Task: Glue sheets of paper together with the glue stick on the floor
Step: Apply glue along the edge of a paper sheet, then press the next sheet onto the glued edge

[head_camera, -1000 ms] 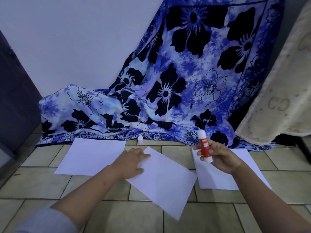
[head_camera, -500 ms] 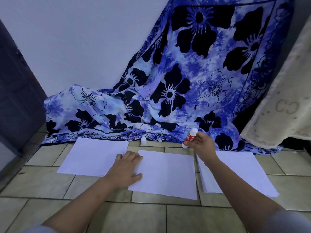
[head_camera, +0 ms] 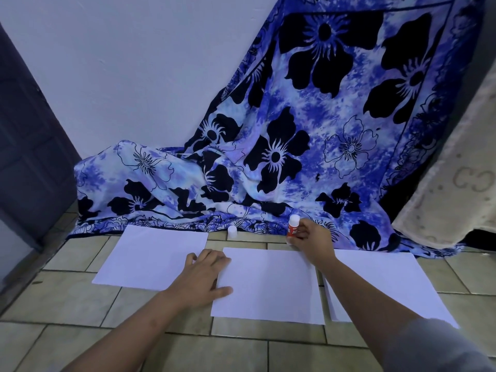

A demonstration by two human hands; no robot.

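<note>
The light is dim and cool, laying a bluish cast over the white wall [head_camera: 134,76] and the middle paper sheet [head_camera: 268,285]. It falls softly: my left hand [head_camera: 204,277] throws only a faint shadow. The wide lens bows the door [head_camera: 29,157] and the floor tiles [head_camera: 80,299] near the edges, and my right sleeve [head_camera: 434,347] in the bottom corner is blurred.

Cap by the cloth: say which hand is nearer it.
Left. The left hand lies flat on the middle sheet, just short of the cap; the right hand grips the glue stick further right.
</note>
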